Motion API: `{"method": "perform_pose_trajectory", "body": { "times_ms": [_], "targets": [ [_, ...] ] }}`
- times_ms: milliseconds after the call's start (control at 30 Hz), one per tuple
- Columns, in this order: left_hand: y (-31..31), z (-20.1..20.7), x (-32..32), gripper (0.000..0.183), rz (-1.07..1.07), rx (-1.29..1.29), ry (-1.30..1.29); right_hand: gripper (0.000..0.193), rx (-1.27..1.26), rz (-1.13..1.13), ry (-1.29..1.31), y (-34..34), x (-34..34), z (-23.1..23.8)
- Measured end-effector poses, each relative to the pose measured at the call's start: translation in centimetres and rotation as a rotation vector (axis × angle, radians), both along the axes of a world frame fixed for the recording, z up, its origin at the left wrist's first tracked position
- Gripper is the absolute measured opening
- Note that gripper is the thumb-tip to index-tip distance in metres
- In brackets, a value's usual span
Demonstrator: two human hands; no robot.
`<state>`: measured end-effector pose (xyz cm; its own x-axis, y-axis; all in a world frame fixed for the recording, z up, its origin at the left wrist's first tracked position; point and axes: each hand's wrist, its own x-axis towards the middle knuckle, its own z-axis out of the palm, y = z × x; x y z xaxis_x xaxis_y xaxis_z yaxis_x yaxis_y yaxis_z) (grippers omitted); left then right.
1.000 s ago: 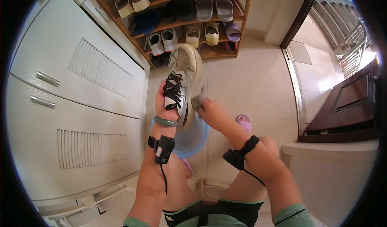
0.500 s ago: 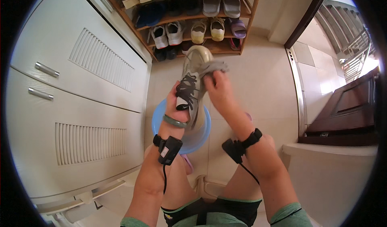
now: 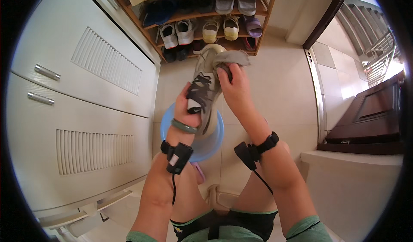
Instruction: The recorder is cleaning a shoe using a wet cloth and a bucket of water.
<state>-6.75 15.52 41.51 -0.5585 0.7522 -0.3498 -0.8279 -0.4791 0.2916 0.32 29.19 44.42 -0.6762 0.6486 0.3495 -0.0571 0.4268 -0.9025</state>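
Note:
A grey and cream sneaker (image 3: 205, 78) with dark laces is held up in front of me, its toe pointing away. My left hand (image 3: 188, 106) is closed around its heel end, the palm and some fingers hidden beneath it. In my right hand (image 3: 235, 85) a grey cloth (image 3: 232, 59) is bunched between the fingers, pressed against the side of the shoe near the toe. Below the sneaker stands a light blue basin (image 3: 211, 147); my left forearm and the shoe cover part of it.
A wooden shoe rack (image 3: 202, 38) with several pairs of shoes and slippers stands at the far side. White louvred cabinet doors (image 3: 99, 113) line the left. On the right are a dark door (image 3: 365, 117) and a stairway (image 3: 365, 27) beyond the doorway.
The cloth has shifted slightly right and lies more spread over my right fingers. The sneaker remains in my left hand, a little higher in view.

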Motion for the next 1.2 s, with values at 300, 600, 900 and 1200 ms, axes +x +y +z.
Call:
{"method": "perform_pose_trajectory", "body": {
  "times_ms": [300, 600, 900, 1200],
  "targets": [
    [-0.2, -2.2, -1.6, 0.021, 0.056, 0.375, -0.149, 0.020, -0.306, 0.382, -0.454, -2.0, 3.2, -3.4],
    [0.4, -2.1, -1.8, 0.019, 0.031, 0.261, -0.017, 0.023, -0.146, 0.081, -0.011, 1.8, 1.8, -2.4],
    [0.0, -4.2, -0.9, 0.017, 0.179, 0.089, 0.007, 0.018, 0.053, 0.261, -0.134, 0.0, 2.0, -3.3],
    [-0.8, -2.9, -2.5, 0.017, 0.160, 0.302, -0.063, 0.019, 0.194, 0.775, -0.392, -3.2, 5.6, -7.1]
  ]
}}
